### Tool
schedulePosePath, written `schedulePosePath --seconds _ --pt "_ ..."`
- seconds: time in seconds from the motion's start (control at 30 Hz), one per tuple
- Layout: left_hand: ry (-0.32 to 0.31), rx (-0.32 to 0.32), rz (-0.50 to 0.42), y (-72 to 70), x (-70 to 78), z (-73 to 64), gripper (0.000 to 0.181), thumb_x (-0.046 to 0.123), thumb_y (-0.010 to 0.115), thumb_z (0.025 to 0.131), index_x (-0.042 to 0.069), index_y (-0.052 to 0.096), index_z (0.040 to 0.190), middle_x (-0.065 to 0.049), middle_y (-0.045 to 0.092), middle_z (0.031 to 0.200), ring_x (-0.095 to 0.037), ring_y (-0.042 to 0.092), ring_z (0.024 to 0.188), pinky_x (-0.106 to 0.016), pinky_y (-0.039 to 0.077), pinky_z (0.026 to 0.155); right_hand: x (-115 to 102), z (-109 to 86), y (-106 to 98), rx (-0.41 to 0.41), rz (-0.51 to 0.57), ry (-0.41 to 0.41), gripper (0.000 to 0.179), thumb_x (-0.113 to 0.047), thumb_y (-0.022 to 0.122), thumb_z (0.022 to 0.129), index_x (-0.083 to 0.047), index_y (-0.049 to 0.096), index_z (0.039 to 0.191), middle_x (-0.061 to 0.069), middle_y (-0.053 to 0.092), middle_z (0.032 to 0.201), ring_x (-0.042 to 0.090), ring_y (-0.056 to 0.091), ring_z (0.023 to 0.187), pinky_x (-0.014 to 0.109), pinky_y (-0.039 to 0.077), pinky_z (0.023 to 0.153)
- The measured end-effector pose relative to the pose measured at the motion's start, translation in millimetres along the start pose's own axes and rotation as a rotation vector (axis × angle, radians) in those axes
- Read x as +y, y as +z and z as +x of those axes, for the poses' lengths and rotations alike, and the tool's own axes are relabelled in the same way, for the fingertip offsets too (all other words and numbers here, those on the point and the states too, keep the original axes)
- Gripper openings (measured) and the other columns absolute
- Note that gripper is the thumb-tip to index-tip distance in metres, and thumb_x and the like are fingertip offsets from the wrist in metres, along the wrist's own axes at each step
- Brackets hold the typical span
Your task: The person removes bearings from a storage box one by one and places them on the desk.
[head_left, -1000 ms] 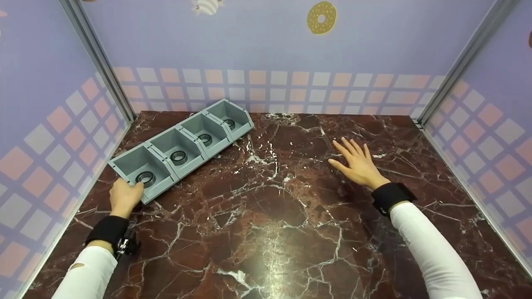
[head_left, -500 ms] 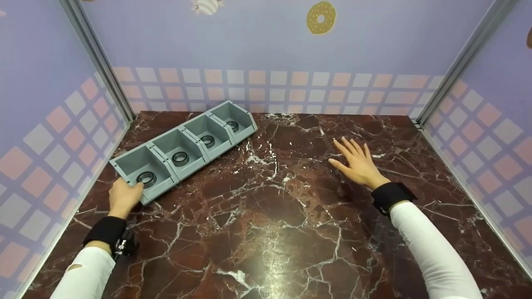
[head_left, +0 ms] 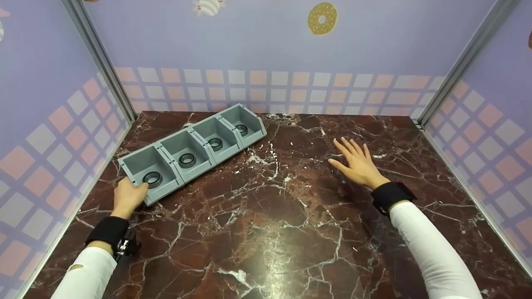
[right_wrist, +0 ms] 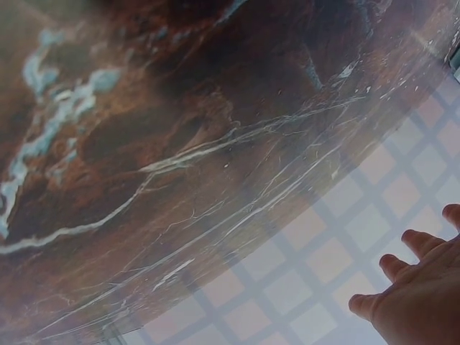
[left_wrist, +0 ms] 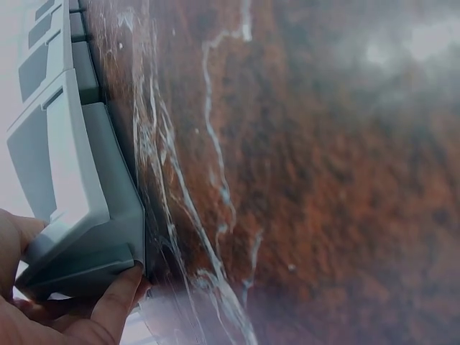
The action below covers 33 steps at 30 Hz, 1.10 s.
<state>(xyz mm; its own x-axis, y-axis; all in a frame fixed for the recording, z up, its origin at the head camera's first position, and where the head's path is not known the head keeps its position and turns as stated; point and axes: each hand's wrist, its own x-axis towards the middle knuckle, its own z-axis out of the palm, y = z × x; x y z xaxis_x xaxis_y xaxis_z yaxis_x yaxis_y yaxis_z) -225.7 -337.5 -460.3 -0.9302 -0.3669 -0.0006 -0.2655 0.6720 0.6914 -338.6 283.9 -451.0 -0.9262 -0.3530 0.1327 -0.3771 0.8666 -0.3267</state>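
Observation:
A grey row of joined open-front bins (head_left: 197, 171) lies slantwise on the table's left side. Each compartment has a dark ring that looks like a ball bearing on its floor; the nearest bearing (head_left: 159, 179) sits close to my left thumb. My left hand (head_left: 129, 195) grips the near-left corner of the bin row. In the left wrist view, the fingers (left_wrist: 115, 305) curl under the end of the bin, with the thumb on its upper side. My right hand (head_left: 356, 164) holds nothing and is spread with straight fingers over the right side of the table.
The dark red marble-patterned table (head_left: 249, 207) carries the bins. Lilac panels with pink and white squares stand on the left, right and back (head_left: 274, 45), joined by metal corner posts (head_left: 453, 70). The far end of the bin row is near the back panel.
The bin row has shifted to the right and turned slightly, its far end coming a little nearer, with the bearings inside. My left hand moved slightly right with it; the right hand stayed still.

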Motion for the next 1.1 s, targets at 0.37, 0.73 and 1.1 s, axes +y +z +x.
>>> schedulePosePath --seconds 0.37,0.73,1.1 --pt "0.055 -0.024 0.007 4.3 5.2 -1.8 0.039 0.016 0.054 0.097 -0.021 0.051 0.106 -0.041 0.057 0.103 -0.064 0.053 0.107 -0.065 0.044 0.091 -1 -0.3 -1 -0.011 0.011 -0.005 0.076 -0.055 0.047 0.106 -0.012 0.025 0.165 0.019 0.019 0.169 0.042 0.007 0.156 0.063 -0.008 0.120" --pt "0.069 -0.027 -0.019 13.5 12.8 -3.7 0.042 0.014 0.054 0.096 -0.023 0.052 0.114 -0.044 0.057 0.109 -0.062 0.054 0.111 -0.064 0.043 0.094 0 -0.4 4 -0.033 0.004 -0.003 0.076 -0.053 0.048 0.106 -0.011 0.025 0.165 0.020 0.020 0.169 0.043 0.008 0.156 0.063 -0.007 0.120" --pt "0.092 -0.063 -0.002 19.2 20.2 -6.5 0.054 0.014 0.054 0.095 -0.030 0.046 0.125 -0.048 0.055 0.116 -0.062 0.053 0.115 -0.065 0.043 0.096 -2 -0.5 5 -0.045 0.015 -0.008 0.076 -0.052 0.048 0.106 -0.010 0.026 0.165 0.022 0.021 0.168 0.043 0.009 0.156 0.062 -0.007 0.120"
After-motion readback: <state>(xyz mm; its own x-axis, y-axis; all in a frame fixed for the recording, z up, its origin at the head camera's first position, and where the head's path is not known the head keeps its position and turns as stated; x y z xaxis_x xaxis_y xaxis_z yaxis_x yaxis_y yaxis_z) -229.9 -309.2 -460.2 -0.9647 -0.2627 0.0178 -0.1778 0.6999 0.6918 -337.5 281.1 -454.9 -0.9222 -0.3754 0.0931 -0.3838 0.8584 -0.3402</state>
